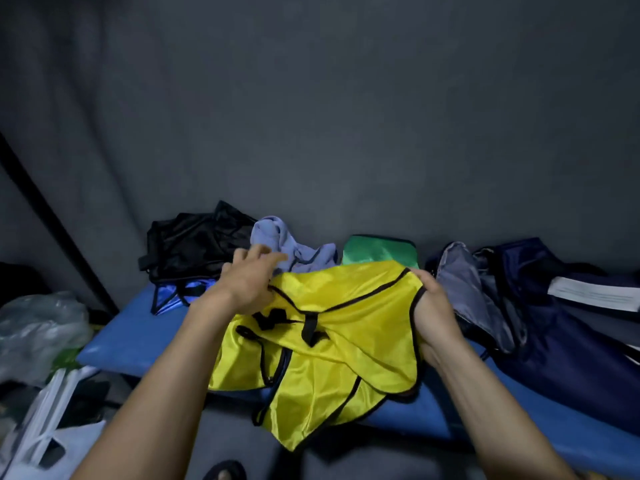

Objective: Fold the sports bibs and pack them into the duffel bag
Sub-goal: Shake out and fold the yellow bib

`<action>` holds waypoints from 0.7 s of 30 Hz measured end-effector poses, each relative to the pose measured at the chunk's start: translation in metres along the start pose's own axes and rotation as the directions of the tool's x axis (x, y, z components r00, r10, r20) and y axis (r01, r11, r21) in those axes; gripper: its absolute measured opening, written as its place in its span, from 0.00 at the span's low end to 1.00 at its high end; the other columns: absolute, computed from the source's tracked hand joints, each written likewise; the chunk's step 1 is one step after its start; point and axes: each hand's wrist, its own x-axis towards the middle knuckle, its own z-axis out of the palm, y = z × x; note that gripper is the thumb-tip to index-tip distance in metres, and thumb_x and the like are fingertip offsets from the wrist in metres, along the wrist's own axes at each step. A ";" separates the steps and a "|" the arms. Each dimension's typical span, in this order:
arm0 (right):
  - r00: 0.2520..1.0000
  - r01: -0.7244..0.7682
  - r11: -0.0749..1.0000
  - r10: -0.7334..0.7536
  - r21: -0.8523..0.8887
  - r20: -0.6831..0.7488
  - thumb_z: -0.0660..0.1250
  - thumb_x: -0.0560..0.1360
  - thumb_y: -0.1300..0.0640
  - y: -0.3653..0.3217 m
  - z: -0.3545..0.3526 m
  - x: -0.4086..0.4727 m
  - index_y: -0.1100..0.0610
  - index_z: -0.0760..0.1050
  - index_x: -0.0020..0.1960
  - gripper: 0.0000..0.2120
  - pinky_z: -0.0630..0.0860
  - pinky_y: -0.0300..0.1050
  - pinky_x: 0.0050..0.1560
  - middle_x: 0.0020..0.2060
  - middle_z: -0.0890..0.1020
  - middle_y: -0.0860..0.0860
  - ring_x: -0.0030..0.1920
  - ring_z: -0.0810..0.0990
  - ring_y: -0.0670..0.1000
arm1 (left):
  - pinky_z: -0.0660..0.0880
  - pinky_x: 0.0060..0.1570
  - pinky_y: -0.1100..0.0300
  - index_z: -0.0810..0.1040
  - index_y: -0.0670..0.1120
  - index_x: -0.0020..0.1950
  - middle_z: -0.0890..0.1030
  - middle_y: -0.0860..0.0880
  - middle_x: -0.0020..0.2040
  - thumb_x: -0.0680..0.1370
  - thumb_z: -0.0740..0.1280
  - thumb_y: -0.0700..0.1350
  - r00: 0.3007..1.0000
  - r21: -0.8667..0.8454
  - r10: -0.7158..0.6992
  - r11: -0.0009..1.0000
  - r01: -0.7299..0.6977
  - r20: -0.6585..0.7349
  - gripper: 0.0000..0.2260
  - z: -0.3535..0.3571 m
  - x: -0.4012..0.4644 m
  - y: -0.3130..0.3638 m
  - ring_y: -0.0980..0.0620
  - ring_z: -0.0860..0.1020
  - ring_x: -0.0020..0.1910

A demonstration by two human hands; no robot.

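We hold a yellow bib with black trim over the near edge of the blue table, and its lower part hangs past that edge toward the floor. Our right hand grips the bib's right side, the fingers curled into the fabric at a black-edged opening. Our left hand is at the bib's upper left corner; its fingers are spread and reaching toward the back of the table, and the frame is too blurred for us to tell whether the thumb pinches the cloth.

Behind the yellow bib, along the far edge of the table, a folded green bib lies against the grey backdrop. To its left sits a crumpled pale blue cloth, and further left a black mesh bib is heaped over a shiny blue bib, which lies near the table's left end.

The navy duffel bag rests at the right end of the table, its mouth open and its grey lining showing just beside our right hand. A white label lies on the bag; it carries lines of print, too small and blurred for us to read. We can make out no brand mark on any bib.

Off the left end of the table are a clear plastic bag and a white carrier bag.
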 end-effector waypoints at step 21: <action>0.988 0.057 0.954 -0.013 -0.294 0.152 0.62 0.74 0.63 -0.015 -0.007 0.000 0.55 0.76 0.34 0.11 0.72 0.50 0.38 0.31 0.78 0.52 0.35 0.77 0.54 | 0.75 0.47 0.48 0.73 0.32 0.43 0.75 0.39 0.40 0.82 0.65 0.60 0.964 -0.931 0.261 0.341 -0.128 -0.037 0.28 0.017 -0.003 0.057 0.43 0.74 0.40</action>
